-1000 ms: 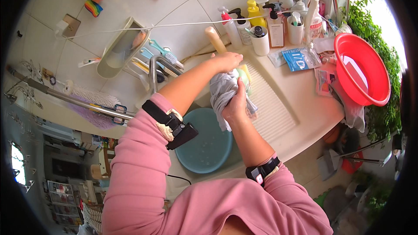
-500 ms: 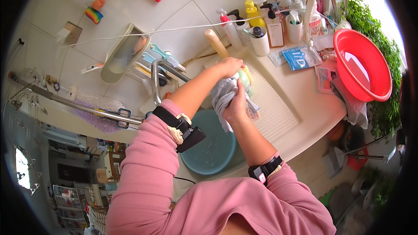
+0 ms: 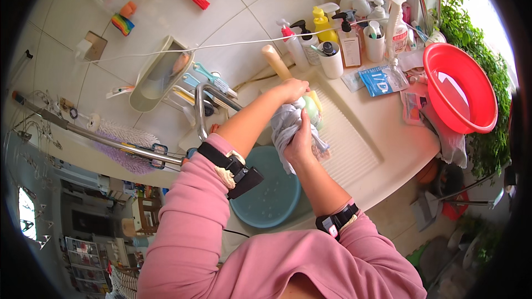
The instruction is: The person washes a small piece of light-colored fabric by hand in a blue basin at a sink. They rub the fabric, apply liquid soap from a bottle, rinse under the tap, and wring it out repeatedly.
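I have both hands, left hand [image 3: 292,89] and right hand [image 3: 301,139], clenched on the grey cloth [image 3: 285,127], scrubbing it over the washboard [image 3: 349,144]; next I judge a firmer rub.

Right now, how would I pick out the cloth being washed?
Find the pale ribbed washboard beside the blue basin. Above its upper end, the left hand and right hand grip a bunched grey cloth. It is the only crumpled fabric held off the counter.
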Action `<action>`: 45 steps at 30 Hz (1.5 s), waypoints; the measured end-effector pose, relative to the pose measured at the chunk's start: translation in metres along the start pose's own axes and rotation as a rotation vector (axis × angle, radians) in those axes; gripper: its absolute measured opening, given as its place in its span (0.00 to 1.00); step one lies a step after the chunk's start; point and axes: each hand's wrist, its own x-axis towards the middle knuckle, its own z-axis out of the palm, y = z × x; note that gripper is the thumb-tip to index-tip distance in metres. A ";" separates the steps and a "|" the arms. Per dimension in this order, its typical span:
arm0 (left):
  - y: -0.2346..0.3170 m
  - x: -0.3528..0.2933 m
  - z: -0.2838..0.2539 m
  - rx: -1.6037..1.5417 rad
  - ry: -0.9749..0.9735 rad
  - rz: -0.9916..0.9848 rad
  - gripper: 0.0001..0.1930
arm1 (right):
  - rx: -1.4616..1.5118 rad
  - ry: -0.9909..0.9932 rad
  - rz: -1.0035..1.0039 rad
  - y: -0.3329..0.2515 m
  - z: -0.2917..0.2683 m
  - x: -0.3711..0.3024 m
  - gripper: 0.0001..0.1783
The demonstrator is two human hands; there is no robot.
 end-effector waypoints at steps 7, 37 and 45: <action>-0.004 0.008 0.010 0.317 0.056 0.179 0.15 | -0.011 -0.038 -0.063 0.002 0.001 -0.004 0.26; 0.061 -0.031 -0.056 -0.214 0.511 -0.166 0.35 | -0.140 -0.073 0.136 -0.002 0.034 -0.047 0.33; 0.094 -0.243 -0.005 -0.917 0.798 0.582 0.15 | -0.251 -0.263 0.427 0.001 0.049 -0.072 0.37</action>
